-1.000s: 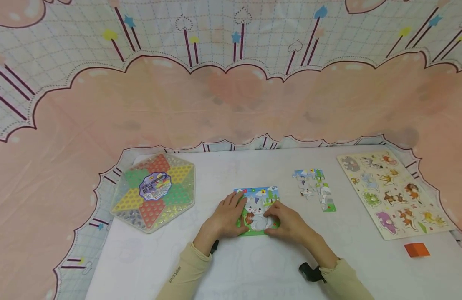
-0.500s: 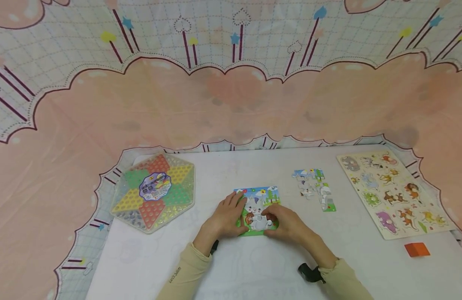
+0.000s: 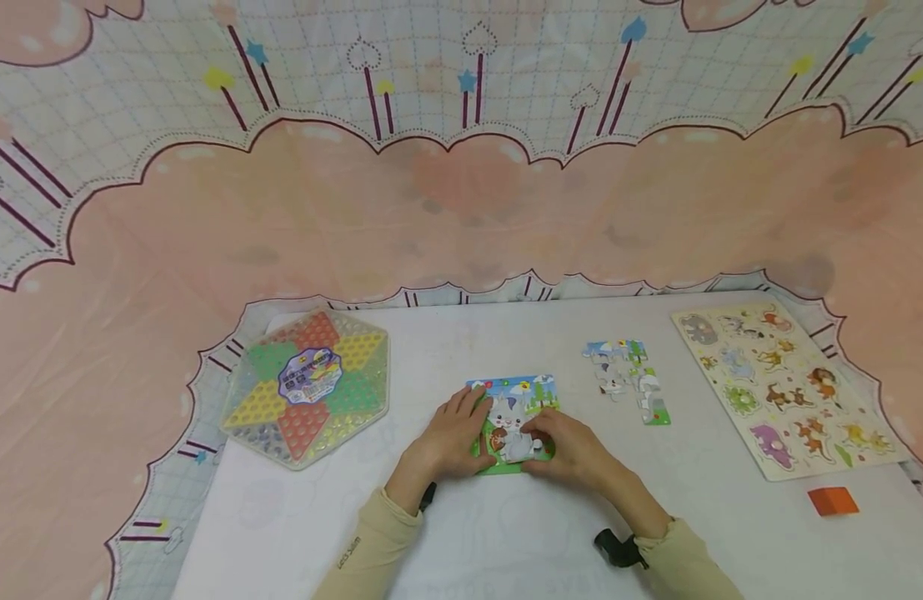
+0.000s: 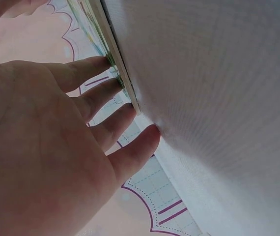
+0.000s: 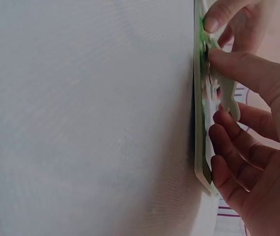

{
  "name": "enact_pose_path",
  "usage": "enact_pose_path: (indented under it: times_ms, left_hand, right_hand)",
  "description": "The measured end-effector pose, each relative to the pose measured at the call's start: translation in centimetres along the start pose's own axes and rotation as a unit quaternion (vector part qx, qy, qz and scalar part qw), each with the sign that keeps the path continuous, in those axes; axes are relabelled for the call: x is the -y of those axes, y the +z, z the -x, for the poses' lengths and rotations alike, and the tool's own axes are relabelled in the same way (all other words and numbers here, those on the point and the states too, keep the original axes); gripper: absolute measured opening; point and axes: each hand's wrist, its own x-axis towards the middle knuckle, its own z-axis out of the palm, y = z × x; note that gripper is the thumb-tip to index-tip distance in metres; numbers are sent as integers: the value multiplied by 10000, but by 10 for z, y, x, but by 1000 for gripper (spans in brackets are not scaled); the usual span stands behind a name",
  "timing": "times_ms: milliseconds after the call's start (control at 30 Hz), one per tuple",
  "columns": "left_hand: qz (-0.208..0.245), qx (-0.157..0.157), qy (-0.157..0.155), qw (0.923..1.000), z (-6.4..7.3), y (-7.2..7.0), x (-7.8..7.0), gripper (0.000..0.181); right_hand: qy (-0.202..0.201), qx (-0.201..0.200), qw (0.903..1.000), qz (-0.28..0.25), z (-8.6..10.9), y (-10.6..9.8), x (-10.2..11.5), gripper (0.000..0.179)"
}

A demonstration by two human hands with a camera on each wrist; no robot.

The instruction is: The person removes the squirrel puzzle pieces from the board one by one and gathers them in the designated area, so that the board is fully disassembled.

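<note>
Since the earlier frames my right hand [image 3: 569,447] has slid slightly left over the puzzle [image 3: 509,410], taking the piece [image 5: 230,96] in it along; my left hand [image 3: 448,433] has stayed where it was. Far left on the white table [image 3: 431,358] lies the hexagonal board [image 3: 353,390], red, yellow and green, with a purple-edged label [image 3: 309,375] at its middle. Next comes my left hand, fingers spread and fairly straight, laid along the puzzle's left side; in the left wrist view several fingertips touch its edge, and my thumb rests near the lower left corner. The puzzle lies flat in front of me, between my hands, showing a grey-and-white cat under a blue sky. My right hand is narrowed to a pinch at the cat's lower body: thumb and fingers hold the piece, tilted up off the puzzle in the right wrist view. Just right of that sits a black wrist camera [image 3: 619,548] by my beige sleeve [image 3: 689,562]. Beyond are the loose pieces [image 3: 614,379], grouped apart from the puzzle, then the animal board [image 3: 799,371], lying at a slant, and just below it the orange block [image 3: 833,501].
</note>
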Motion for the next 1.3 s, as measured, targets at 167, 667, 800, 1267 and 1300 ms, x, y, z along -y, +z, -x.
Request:
enact_pose_path:
  times_ms: [167, 667, 800, 1267, 1300]
  left_hand:
    - [-61, 8, -9, 10000, -1, 0, -1, 85]
    - [3, 15, 3, 10000, 3, -1, -3, 84]
    - [-19, -6, 23, 10000, 3, -2, -3, 84]
    - [-28, 15, 39, 10000, 1, -4, -2, 84]
    - [-25, 18, 45, 10000, 1, -4, -2, 84]
  right_hand:
    - [-2, 28, 10000, 54, 0, -1, -1, 42]
    - [202, 182, 9996, 55, -3, -11, -3, 42]
    - [289, 104, 9994, 189, -3, -21, -10, 42]
    - [946, -38, 9940, 553, 7, -49, -36, 47]
    - [948, -58, 9940, 536, 8, -50, -38, 47]
